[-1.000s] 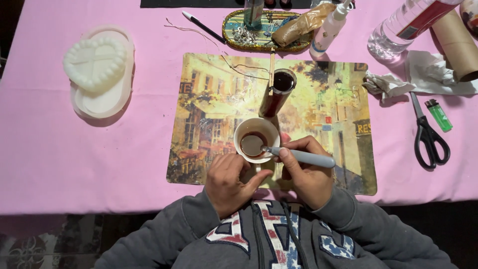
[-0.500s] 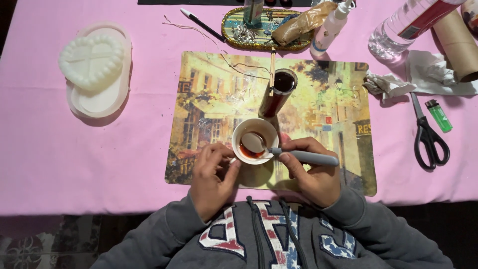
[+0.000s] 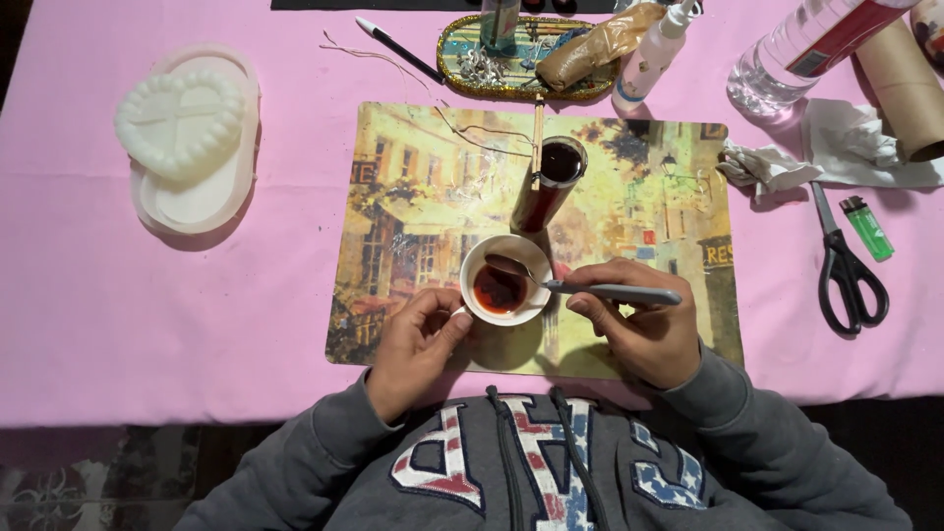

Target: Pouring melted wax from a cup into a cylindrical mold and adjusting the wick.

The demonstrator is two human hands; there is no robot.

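A small white cup (image 3: 505, 279) sits on the near middle of a painted placemat (image 3: 413, 197), holding a dark red-brown liquid. A metal spoon (image 3: 580, 285) lies across the cup's rim, its bowl over the liquid and its grey handle running out to the right. The right hand (image 3: 644, 329) pinches that handle between thumb and fingertips, the other fingers curled under. The left hand (image 3: 418, 344) rests at the cup's near left side, thumb and forefinger closed on the cup's edge, steadying it.

Just beyond the cup, touching or almost touching its far rim, stands a tall glass (image 3: 549, 185) filled with dark liquid, with a thin wooden stick (image 3: 537, 138) laid across its top. A white string (image 3: 472, 133) trails over the mat to the left of the glass.

The mat lies on a pink tablecloth (image 3: 118, 315). Far to the left sits a white heart-shaped mould (image 3: 182, 123) on an oval white tray (image 3: 197, 202). At the far edge is a decorated oval dish (image 3: 521, 74) holding small items, a black pen (image 3: 398, 49) to its left and a white squeeze bottle (image 3: 654, 54) to its right. Further right lie a clear plastic bottle (image 3: 796, 49), a cardboard tube (image 3: 910, 93), crumpled paper (image 3: 767, 167), black-handled scissors (image 3: 846, 270) and a green lighter (image 3: 868, 228).
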